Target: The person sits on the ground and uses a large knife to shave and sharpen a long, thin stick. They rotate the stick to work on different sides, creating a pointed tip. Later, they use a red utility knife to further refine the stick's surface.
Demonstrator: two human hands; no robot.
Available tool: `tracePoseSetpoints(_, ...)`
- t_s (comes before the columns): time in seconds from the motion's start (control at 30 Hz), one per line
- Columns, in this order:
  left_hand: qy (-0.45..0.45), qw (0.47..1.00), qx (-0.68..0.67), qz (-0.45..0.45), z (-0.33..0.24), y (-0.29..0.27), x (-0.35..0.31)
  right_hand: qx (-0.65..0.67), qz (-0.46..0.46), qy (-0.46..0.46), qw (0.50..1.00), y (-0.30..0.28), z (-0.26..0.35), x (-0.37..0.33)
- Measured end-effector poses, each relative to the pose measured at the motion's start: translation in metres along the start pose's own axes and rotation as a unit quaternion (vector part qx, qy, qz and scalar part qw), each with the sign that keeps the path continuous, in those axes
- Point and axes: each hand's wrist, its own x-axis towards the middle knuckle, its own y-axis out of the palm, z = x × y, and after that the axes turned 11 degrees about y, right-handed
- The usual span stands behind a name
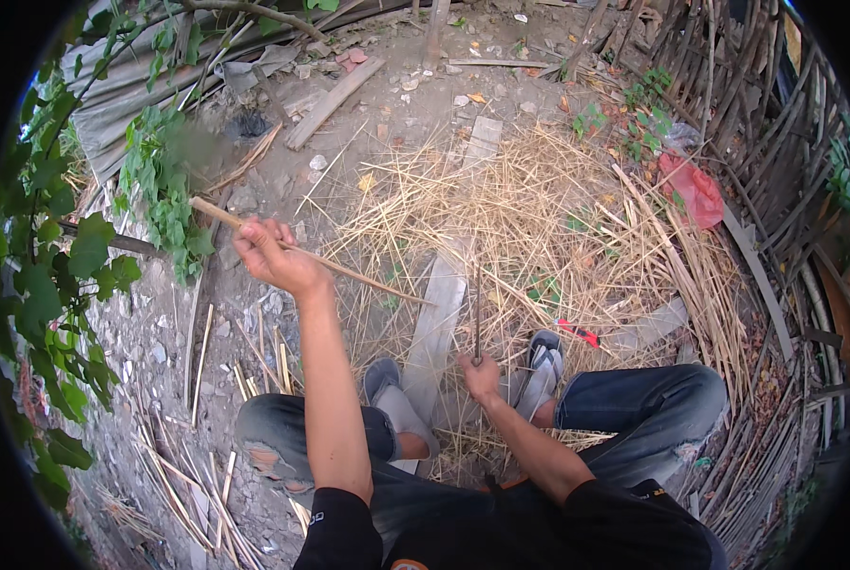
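Raised at the left, my left hand (277, 256) is closed round a bamboo stick (360, 279). The stick's thicker pale end points up and left, and its thin end slants down toward a wooden plank (436, 309). My right hand (482, 378) is low, between my knees, gripping a thin dark blade (477, 313) seen almost edge-on and pointing away from me. The fingers hide its handle. The stick's thin end and the blade are apart. Beneath both lies a heap of straw-coloured bamboo shavings (529, 204).
A small red and black object (579, 332) lies beyond my right foot. Long bamboo strips (677, 247) and a red plastic bag (691, 190) are at the right, before a stick fence (753, 123). Leafy vines (49, 294) hang at the left, near more cut strips (197, 494).
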Motion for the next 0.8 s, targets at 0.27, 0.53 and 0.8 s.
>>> tracePoseSetpoints(0.27,-0.034,0.998,0.026,-0.047,-0.079,0.006,0.022,-0.02,-0.069,-0.147,0.986,-0.032,0.052,0.021)
tracePoseSetpoints(0.53,-0.048,0.997,-0.018,-0.05,-0.109,0.008,0.029,0.048,0.005,-0.089,0.995,-0.012,0.049,0.02)
tracePoseSetpoints(0.8,-0.052,0.996,-0.057,-0.047,-0.123,0.006,0.03,0.056,-0.044,-0.068,0.995,-0.02,0.067,0.017)
